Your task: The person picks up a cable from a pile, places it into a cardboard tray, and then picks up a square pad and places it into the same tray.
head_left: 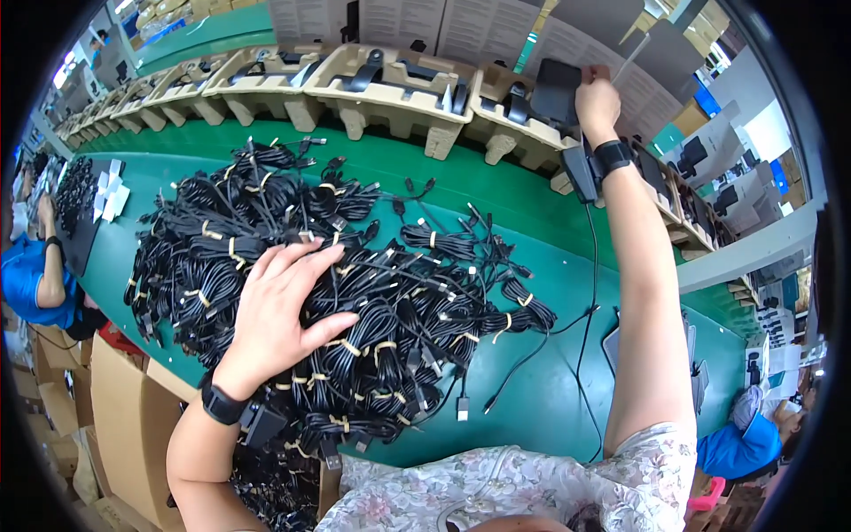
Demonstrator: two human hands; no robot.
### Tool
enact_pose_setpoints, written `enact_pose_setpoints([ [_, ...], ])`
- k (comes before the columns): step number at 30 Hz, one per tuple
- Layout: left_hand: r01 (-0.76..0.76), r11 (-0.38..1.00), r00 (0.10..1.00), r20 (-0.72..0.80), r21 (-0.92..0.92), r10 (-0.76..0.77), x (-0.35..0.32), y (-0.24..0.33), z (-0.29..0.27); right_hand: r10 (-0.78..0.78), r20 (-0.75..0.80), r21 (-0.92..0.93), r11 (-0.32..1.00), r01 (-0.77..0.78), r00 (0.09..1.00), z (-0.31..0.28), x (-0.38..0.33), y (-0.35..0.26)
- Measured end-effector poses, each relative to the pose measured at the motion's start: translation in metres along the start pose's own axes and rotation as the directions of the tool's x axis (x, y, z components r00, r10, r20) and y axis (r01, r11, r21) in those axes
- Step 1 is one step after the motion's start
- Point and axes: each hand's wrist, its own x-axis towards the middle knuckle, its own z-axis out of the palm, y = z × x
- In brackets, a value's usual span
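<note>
A large heap of black cables [355, 293], tied in bundles with pale ties, covers much of the green table. My left hand [284, 306] rests on the heap, palm down and fingers spread, gripping nothing. My right arm reaches far forward to a pulp tray [505, 124]. There my right hand [599, 102] has its fingers curled at the right edge of a flat black rectangular piece [557, 91]; whether they grip that piece or something else is hidden. A black strap with a small box [581, 175] sits at my right wrist, and a thin cord hangs from it.
More pulp trays [381, 93] with black parts line the green conveyor [355, 146] beyond the table. Grey printed boxes [492, 35] stand behind them. One co-worker in blue [40, 284] is at the left, another [745, 443] at the lower right. Cardboard boxes [133, 417] stand at lower left.
</note>
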Motion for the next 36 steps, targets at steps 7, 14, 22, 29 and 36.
enact_pose_setpoints([
  [7,0.002,1.000,1.000,-0.019,-0.008,-0.002,-0.003,0.003,0.001,0.123,0.024,-0.076,0.990,-0.121,0.992,-0.011,0.005,0.059],
  [14,0.017,1.000,1.000,-0.016,-0.001,-0.017,-0.001,0.001,0.003,-0.030,0.205,-0.135,0.989,0.058,0.978,-0.013,-0.027,0.046],
  [22,0.006,1.000,0.997,-0.080,0.023,-0.004,0.001,0.001,0.009,0.064,0.088,-0.204,0.978,-0.045,0.994,-0.024,-0.001,0.042],
  [29,0.031,0.999,0.998,-0.060,0.027,-0.029,0.004,0.000,0.009,-0.152,0.292,-0.406,0.874,0.267,0.944,-0.003,-0.013,0.061],
  [36,0.047,0.998,0.997,-0.066,0.040,-0.044,0.005,0.000,0.017,-0.745,-0.109,-0.092,0.667,0.739,0.658,-0.053,-0.088,-0.013],
])
